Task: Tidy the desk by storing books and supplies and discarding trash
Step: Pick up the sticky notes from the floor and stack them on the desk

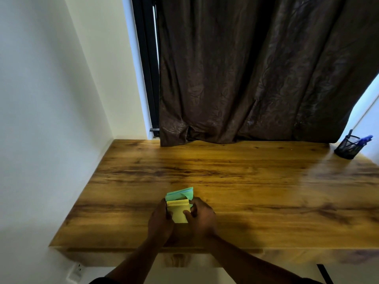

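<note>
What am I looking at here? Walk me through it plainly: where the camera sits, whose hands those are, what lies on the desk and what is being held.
There is no machine here. The single picture comes from a wide-angle camera worn on a person's head, looking forward and down, so the two bare arms reaching in from the bottom edge belong to the wearer.

The surface is a brown wooden desk set against a pale wall, with a dark brown curtain hanging behind it. At the far right corner stands a black mesh pen cup holding a blue pen.

Near the front edge, both hands hold a small stack of yellow and green sticky notes. The left hand grips its left side, and the right hand curls round the right side with the thumb on the yellow top sheet. Whether the stack rests on the desk is unclear.
</note>
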Demonstrator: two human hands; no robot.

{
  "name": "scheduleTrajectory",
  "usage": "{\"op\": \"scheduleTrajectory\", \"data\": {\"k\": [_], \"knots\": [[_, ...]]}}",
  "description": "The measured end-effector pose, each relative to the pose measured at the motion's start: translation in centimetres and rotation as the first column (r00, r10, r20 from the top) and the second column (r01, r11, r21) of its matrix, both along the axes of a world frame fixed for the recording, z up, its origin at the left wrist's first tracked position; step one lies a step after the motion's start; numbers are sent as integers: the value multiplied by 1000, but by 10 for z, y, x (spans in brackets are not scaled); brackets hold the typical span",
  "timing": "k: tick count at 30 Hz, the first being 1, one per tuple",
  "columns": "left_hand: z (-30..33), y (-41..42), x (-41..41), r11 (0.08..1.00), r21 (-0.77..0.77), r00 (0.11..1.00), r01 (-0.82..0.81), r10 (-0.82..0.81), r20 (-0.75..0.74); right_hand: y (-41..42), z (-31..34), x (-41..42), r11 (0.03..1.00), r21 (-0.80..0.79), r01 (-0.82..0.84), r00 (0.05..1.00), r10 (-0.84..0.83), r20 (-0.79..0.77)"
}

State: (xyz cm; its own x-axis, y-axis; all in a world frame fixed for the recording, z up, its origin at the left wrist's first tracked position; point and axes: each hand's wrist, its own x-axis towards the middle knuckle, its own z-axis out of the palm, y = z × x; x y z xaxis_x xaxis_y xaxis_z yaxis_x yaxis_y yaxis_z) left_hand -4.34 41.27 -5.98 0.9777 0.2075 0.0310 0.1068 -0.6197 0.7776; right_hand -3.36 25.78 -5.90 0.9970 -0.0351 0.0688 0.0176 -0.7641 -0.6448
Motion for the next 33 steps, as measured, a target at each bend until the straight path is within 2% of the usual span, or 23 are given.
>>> {"op": "scheduleTrajectory", "data": {"k": [10,13,19,21,24,26,29,33], "knots": [[-1,-3,-2,999,-1,999,-36,36,-10,-6,3,0,997,-56,-56,996,59,60],[2,-4,-2,1000,-7,1000,-29,29,-7,-7,9,2,999,20,30,998,-31,50],[1,-3,-2,999,-28,999,-37,37,-15,-3,15,6,977,189,98,995,-99,-1],[2,-3,-2,999,-32,999,-40,40,-20,2,16,8,913,370,172,984,-140,-109],[2,-3,-1,998,-37,999,-46,45,-27,8,23,14,649,681,339,927,-109,-358],[3,-3,-1,998,-47,998,-44,43,-36,8,29,17,521,751,405,893,-48,-448],[3,-2,1,998,-55,999,-39,37,-39,4,33,20,445,776,447,869,-13,-494],[4,-2,4,999,-13,998,-40,39,-50,-1,33,24,473,773,424,883,-27,-468]]}}
